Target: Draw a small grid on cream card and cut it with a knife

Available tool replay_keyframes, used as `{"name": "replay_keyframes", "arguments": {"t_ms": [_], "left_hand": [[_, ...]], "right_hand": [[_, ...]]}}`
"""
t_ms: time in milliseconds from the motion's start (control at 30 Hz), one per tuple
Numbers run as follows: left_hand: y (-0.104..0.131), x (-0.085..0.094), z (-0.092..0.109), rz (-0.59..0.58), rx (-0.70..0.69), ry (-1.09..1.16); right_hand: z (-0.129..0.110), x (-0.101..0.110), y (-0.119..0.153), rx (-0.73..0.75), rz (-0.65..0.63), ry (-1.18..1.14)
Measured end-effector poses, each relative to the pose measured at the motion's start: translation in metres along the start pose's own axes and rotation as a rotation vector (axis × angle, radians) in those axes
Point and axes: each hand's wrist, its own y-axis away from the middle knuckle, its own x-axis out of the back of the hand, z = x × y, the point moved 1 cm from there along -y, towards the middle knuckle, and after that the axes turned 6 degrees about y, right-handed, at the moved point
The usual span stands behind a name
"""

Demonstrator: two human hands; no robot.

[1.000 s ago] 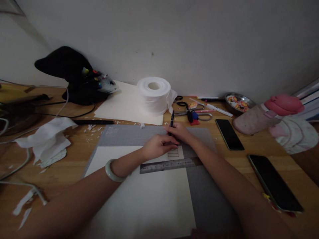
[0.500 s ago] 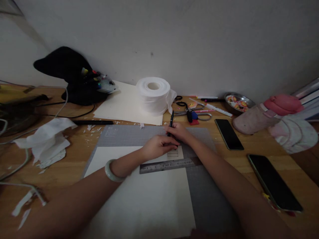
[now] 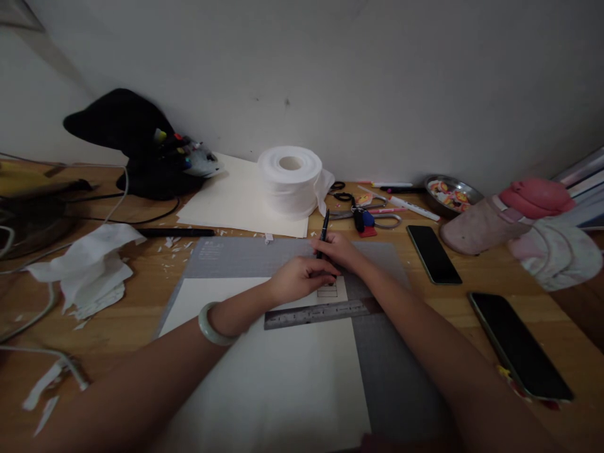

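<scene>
Over mat (image 3: 391, 371) | right hand (image 3: 340, 250) gripping pen (image 3: 325, 225), steep, leaning right | left hand (image 3: 298, 278): can't tell

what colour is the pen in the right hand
The pen is black; the head view shows it best.

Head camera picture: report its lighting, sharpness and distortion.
Head view: dim overall, darker toward the lower corners; head view: the white roll stands out bright, the black fabric item loses most detail; head view: small markings on the ruler too soft to read; head view: left forearm looks stretched.
</scene>
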Motion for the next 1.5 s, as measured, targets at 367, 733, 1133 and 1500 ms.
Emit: {"name": "replay_keyframes", "arguments": {"t_ms": [367, 733, 1133, 1500], "left_hand": [[0.0002, -0.0006, 0.0010, 0.001, 0.003, 0.006], [0.0000, -0.0006, 0.0009, 0.024, 0.021, -0.018], [0.0001, -0.0010, 0.0004, -0.012, 0.040, -0.002], [-0.0009, -0.0006, -0.0018, -0.019, 0.029, 0.041]], "right_hand": [[-0.0026, 0.0002, 0.0016, -0.015, 0.017, -0.012], [0.0009, -0.0003, -0.0009, 0.005, 0.017, -0.041], [-0.0011, -0.0001, 0.0004, -0.026, 0.019, -0.030], [0.0026, 0.0005, -0.0005, 0.020, 0.042, -0.022]]}}
